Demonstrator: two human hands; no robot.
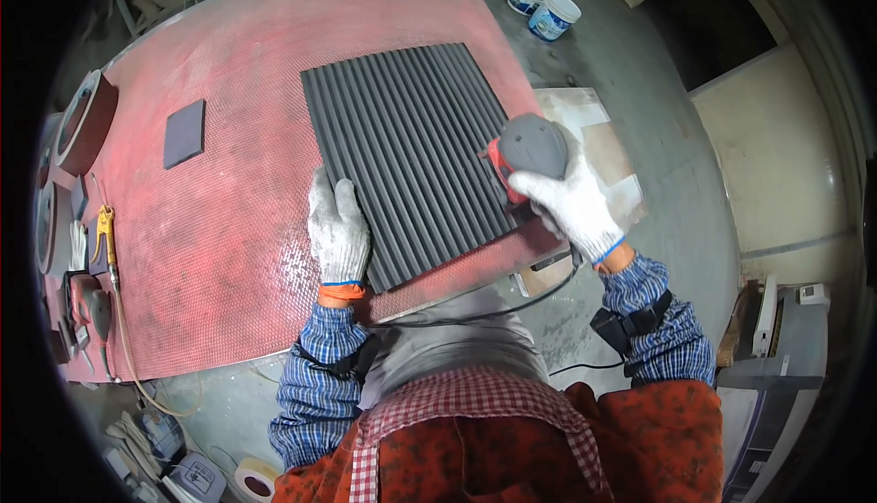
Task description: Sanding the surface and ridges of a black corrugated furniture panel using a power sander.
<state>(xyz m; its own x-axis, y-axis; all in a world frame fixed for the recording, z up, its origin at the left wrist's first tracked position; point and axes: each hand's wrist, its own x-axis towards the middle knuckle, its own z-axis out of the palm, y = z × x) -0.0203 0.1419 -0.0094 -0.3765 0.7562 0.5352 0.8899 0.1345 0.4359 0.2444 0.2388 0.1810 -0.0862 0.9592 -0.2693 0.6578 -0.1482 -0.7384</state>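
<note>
A dark ribbed panel (pixel 411 160), black-grey with parallel ridges, lies on the red table in front of me. My left hand (pixel 339 232), in a white knit glove, rests flat against the panel's left edge near its lower corner, thumb apart from the fingers. On the panel's right edge, my gloved right hand (pixel 571 194) is closed around a power sander (pixel 533 147) with a rounded grey top and red body. The sander's underside is hidden from me. A dark cord (pixel 475 317) trails from it toward my waist.
The table has a red textured mat (pixel 237 229). A small dark block (pixel 184 134) lies left of the panel. Large abrasive rolls (pixel 87 124), a yellow air gun (pixel 104 229) and a red power tool (pixel 91 307) line the left edge. Buckets (pixel 554 16) stand beyond the table at the right.
</note>
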